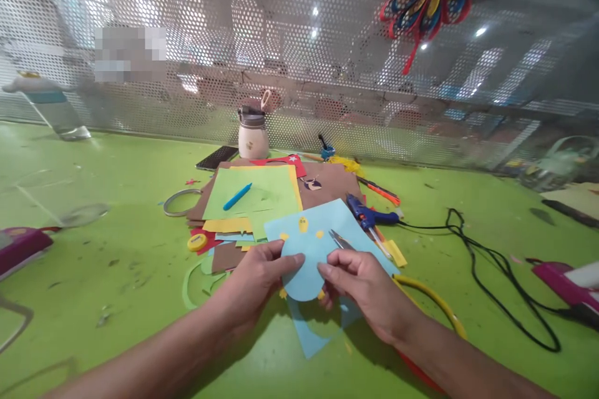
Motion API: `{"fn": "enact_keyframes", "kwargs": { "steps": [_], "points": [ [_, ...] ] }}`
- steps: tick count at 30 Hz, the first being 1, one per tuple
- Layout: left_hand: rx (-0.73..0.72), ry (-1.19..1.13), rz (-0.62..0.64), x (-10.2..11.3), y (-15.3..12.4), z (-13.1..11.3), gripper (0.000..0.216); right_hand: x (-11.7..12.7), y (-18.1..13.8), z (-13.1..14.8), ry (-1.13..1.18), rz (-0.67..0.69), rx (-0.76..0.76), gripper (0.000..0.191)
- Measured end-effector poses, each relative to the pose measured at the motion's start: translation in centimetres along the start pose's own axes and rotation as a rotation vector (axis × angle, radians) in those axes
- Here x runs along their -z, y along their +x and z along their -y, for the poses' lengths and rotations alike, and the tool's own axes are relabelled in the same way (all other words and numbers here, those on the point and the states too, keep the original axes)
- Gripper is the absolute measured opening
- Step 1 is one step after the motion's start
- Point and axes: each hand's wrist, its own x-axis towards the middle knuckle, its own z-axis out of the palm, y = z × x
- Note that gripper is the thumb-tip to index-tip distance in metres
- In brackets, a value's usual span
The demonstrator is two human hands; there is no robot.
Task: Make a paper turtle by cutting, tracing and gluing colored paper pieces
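Both my hands hold a rounded light blue paper cutout (306,265) just above the green table. My left hand (255,280) pinches its left edge with thumb on top. My right hand (365,290) grips its right edge, and the metal tips of scissors (340,240) stick out above its fingers. Under the cutout lies a larger light blue sheet (322,224) with small yellow pieces stuck on it. A blue offcut (311,333) lies below my hands.
A stack of coloured paper with a blue pen (236,197) sits behind. A blue glue gun (369,217) with black cord (491,274) lies right. A phone (217,158), a cream bottle (253,132), a tape ring (180,202) and a perforated metal wall (299,62) stand at the back.
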Motion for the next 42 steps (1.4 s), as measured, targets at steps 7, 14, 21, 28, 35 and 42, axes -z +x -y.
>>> {"fn": "enact_keyframes", "kwargs": {
  "steps": [7, 14, 21, 28, 35, 42],
  "points": [
    [0.0, -0.011, -0.031, 0.2, 0.1, 0.0, 0.018, 0.2, 0.0, 0.1, 0.05, 0.027, -0.013, 0.03],
    [0.006, -0.021, 0.018, 0.2, -0.1, -0.1, 0.019, 0.0, 0.0, 0.3, 0.051, 0.01, -0.011, 0.034],
    [0.03, -0.048, 0.064, 0.3, 0.1, 0.0, 0.021, -0.1, 0.0, 0.4, 0.038, -0.012, -0.011, 0.034],
    [0.026, -0.034, 0.04, 0.1, 0.0, -0.2, 0.018, 0.0, 0.1, 0.1, -0.014, -0.017, 0.022, 0.037],
    [0.061, -0.069, -0.067, 0.2, 0.2, -0.7, 0.018, 2.2, -0.3, 2.6, -0.288, -0.133, 0.166, 0.028],
    [0.07, -0.091, -0.079, 0.3, 0.0, -1.0, 0.017, 10.0, 3.0, 5.8, -0.915, -0.281, 0.28, 0.019]
  ]
}}
